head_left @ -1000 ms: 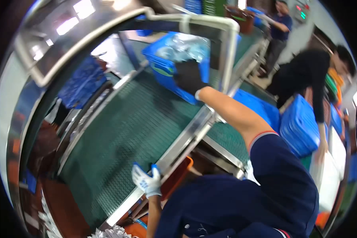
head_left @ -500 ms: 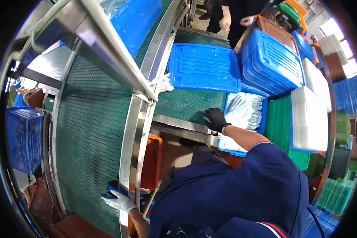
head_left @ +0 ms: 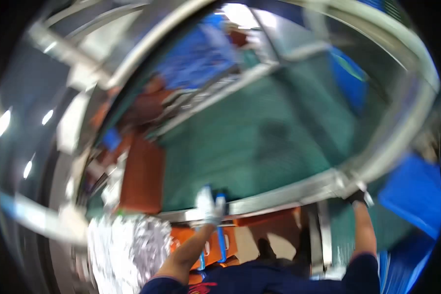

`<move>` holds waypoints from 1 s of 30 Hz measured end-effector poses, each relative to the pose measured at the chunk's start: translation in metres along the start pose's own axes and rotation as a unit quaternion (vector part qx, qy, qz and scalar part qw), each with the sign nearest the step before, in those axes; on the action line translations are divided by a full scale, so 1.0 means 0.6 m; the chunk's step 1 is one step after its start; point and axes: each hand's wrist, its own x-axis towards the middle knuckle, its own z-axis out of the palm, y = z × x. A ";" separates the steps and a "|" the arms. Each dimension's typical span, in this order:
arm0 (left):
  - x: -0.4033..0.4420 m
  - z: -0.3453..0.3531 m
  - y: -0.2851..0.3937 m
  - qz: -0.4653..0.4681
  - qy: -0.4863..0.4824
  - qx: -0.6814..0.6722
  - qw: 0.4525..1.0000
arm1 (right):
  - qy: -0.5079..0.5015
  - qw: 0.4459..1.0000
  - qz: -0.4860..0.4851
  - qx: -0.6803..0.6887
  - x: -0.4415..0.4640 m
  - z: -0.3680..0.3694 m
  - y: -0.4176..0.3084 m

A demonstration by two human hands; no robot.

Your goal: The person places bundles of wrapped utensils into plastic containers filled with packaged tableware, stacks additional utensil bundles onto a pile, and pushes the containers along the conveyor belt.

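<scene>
My left hand [head_left: 210, 206], in a white glove with blue fingertips, is at the near metal rail [head_left: 264, 201] of a green conveyor belt [head_left: 230, 147]. Its fingers are apart and nothing shows in them. At the right, my right hand [head_left: 358, 197] in a black glove is near the rail's corner, beside the pale frame bar; motion blur and the bar hide its fingers. Beyond the bar, a blue crate [head_left: 348, 81] stands on the belt.
Silvery packets [head_left: 127, 250] lie in a heap at the lower left, beside a brown-red panel [head_left: 143, 174]. Orange crates [head_left: 230, 242] are below the rail. A blue lid or crate [head_left: 416, 191] is at the right. A pale curved frame [head_left: 402, 127] crosses above the belt.
The view has swung left and is blurred. My right hand has left the spot beside the tray of silvery packets and is now by the rail corner. My left hand remains at the rail.
</scene>
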 end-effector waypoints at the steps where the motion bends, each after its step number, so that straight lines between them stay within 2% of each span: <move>1: 0.004 -0.007 0.009 0.019 0.038 0.023 0.999 | -0.075 0.957 -0.057 -0.276 -0.005 -0.037 -0.107; 3: -0.001 -0.008 0.020 -0.001 0.054 0.026 0.998 | -0.112 0.919 -0.072 -0.372 -0.001 0.009 -0.010; 4: 0.000 -0.020 0.035 -0.032 0.023 0.027 0.999 | -0.037 0.936 -0.097 -0.337 -0.040 0.005 -0.015; 5: 0.002 -0.025 0.036 -0.026 0.022 0.014 0.999 | 0.027 0.959 -0.120 -0.253 -0.060 0.026 0.073; 6: 0.006 -0.030 0.045 -0.019 0.016 -0.003 1.000 | 0.104 0.944 -0.142 -0.278 -0.078 0.054 0.131; 8: 0.007 -0.022 0.032 -0.017 0.018 -0.011 1.000 | 0.033 0.948 -0.060 -0.312 -0.138 0.068 0.143; 10: 0.005 -0.022 0.033 -0.014 0.013 -0.019 1.000 | -0.051 0.954 0.074 -0.286 -0.168 0.061 0.144; 12: 0.006 -0.022 0.035 -0.029 0.007 -0.004 1.000 | -0.029 0.949 0.068 -0.306 -0.209 0.055 0.149; 14: 0.002 -0.022 0.037 -0.033 0.011 -0.013 0.999 | -0.008 0.975 0.164 -0.151 -0.242 0.050 0.166; 16: 0.005 -0.023 0.036 -0.030 0.016 -0.020 0.999 | -0.044 0.971 0.173 -0.160 -0.273 0.037 0.185; 17: 0.002 -0.023 0.036 -0.041 0.006 -0.022 0.999 | -0.077 0.966 0.223 -0.109 -0.282 0.034 0.196; 19: 0.008 -0.029 0.034 -0.052 -0.017 -0.035 0.998 | -0.192 0.967 0.169 -0.005 -0.311 0.003 0.197; 20: 0.009 -0.031 0.035 -0.046 -0.015 -0.040 0.998 | -0.170 0.947 0.270 -0.039 -0.330 0.029 0.220; 21: 0.006 -0.030 0.033 -0.046 -0.012 -0.039 0.998 | -0.192 0.960 0.191 -0.073 -0.358 0.003 0.196; 22: 0.006 -0.029 0.031 -0.046 -0.008 -0.040 0.998 | -0.211 0.965 0.110 -0.108 -0.373 -0.050 0.002; 23: 0.006 -0.028 0.028 -0.038 0.001 -0.063 0.997 | -0.204 0.966 0.112 -0.111 -0.315 -0.024 -0.228; 24: 0.005 -0.030 0.028 -0.033 0.004 -0.070 0.997 | -0.198 0.971 0.085 -0.102 -0.283 -0.013 -0.404; 27: 0.003 -0.032 0.024 -0.033 0.024 -0.064 0.997 | -0.181 0.980 0.007 -0.085 -0.301 0.012 -0.419; 30: 0.001 -0.033 0.023 -0.033 0.045 -0.094 0.994 | -0.182 0.978 -0.060 -0.088 -0.348 -0.002 -0.363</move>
